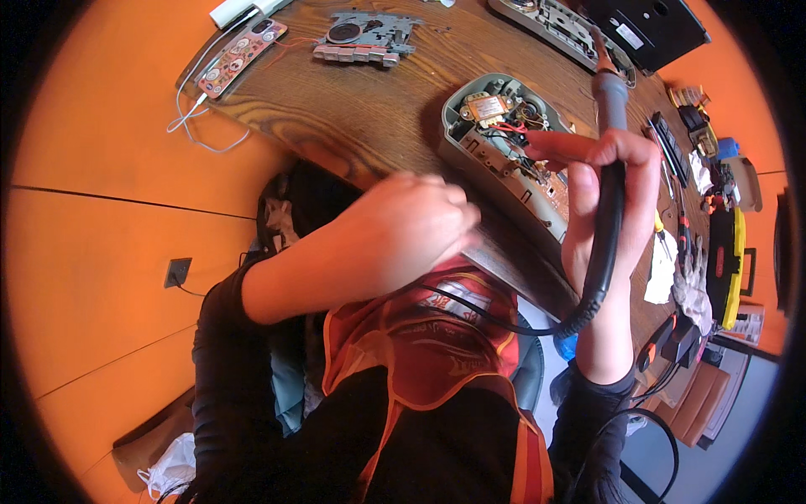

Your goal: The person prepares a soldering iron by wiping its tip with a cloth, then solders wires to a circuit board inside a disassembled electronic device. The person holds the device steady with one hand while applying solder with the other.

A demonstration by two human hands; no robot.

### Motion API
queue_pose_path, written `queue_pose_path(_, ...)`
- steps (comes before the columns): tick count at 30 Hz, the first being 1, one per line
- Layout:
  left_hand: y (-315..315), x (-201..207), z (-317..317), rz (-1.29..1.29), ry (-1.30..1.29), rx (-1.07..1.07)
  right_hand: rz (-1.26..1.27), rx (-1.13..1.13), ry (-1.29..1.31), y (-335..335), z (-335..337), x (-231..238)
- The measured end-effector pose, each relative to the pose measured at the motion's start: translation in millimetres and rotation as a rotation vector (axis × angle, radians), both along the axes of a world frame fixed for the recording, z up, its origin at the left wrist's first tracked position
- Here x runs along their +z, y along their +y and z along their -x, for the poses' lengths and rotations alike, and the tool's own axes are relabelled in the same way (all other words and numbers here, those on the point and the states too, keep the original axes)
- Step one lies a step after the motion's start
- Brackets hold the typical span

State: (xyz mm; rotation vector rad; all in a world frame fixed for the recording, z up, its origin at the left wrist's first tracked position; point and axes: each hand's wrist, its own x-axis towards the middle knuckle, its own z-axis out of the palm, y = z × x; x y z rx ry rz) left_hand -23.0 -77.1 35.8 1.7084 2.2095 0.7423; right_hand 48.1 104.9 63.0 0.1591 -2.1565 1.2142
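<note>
My right hand (pixel 636 206) is wrapped round the handle of a soldering iron (pixel 610 101), whose tip points up and away. Its black cable bends down from the handle across my lap. Beside that hand lies an opened grey-green device casing (pixel 504 164), with a transformer (pixel 487 107), red and black wires and a circuit board (pixel 554 193) inside. My left hand (pixel 411 220) is closed, slightly smeared by motion, and hovers over the table's front edge near the casing. Its fingertips are hidden, so what they hold, if anything, cannot be seen.
A metal mechanism (pixel 369 40) and a phone in a patterned case (pixel 239 60) with a white cable lie at the far left. Another grey casing (pixel 558 25) and a black box (pixel 646 32) stand at the far right. Gloves (pixel 693 290), tools and a yellow-black case (pixel 729 269) line the right side.
</note>
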Motion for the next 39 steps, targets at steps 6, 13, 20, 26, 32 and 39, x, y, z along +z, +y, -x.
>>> queue_pose_path(6, 8, 8, 1, -0.318, 0.420, 0.505, -0.113, -0.058, -0.060, 4, -4, -8)
queue_pose_path(13, 22, -2, 7, -0.534, 0.195, 0.595, -0.181, -0.073, -0.077, -6, -9, -20)
queue_pose_path(20, 4, -5, -15, -0.710, 0.649, 0.911, -0.163, -0.086, 0.018, -2, -7, -24)
queue_pose_path(26, 12, 3, -21, -0.648, -0.815, 0.581, -0.305, -0.029, 0.077, -4, -14, -25)
queue_pose_path(32, 25, 7, 8, -0.705, -1.100, 0.538, -0.350, 0.148, -0.048, -7, -20, -22)
queue_pose_path(39, 25, 3, 9, -0.790, -1.351, 0.592, -0.432, 0.161, -0.018, -20, -18, -25)
